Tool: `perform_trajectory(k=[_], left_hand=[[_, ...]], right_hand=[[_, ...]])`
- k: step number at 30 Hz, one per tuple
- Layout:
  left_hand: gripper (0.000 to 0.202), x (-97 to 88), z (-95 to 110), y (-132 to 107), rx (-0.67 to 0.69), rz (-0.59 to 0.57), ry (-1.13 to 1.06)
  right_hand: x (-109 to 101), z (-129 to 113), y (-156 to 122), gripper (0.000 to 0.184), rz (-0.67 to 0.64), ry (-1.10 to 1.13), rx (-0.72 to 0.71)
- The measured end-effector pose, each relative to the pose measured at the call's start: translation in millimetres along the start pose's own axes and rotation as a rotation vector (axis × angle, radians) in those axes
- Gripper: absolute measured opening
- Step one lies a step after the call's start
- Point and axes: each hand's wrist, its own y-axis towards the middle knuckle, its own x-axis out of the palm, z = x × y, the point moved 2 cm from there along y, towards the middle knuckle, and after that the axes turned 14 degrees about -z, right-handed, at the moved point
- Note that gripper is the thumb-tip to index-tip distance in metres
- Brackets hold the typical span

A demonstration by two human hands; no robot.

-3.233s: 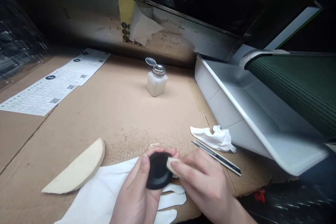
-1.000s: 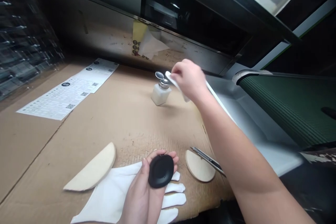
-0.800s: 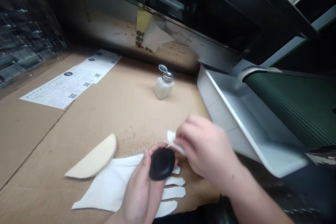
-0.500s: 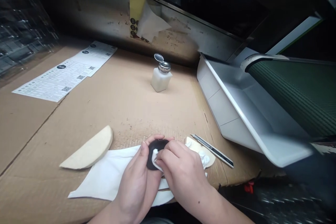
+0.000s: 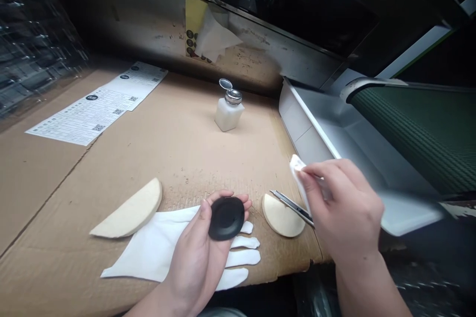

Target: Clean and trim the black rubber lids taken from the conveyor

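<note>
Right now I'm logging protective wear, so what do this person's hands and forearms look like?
The left hand and right hand are bare: no gloves, no ring, watch or bracelet in view. The forearms show no sleeves within the frame. A small spot shows near the right wrist.

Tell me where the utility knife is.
In the head view, right of centre, the utility knife lies across the pale rounded pad, its lower end hidden behind the right hand.
</note>
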Motion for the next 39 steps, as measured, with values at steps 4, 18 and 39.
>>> perform_trajectory(k=[4,18,39], left_hand=[[0.035,-0.2,0,1,0.01,-0.034,-0.004],[0.032,1.9,2,2,-0.021,-0.019,0.01],[0.032,1.6,0,0,-0.047,-0.031,0.008]], right_hand=[[17,1,-10,0.011,-0.166,0.007,0.024],[65,-58,-31,0.023,-0.366,0.247,-0.176],[66,-63,-38,0.02,-0.401,0.161,-0.211]])
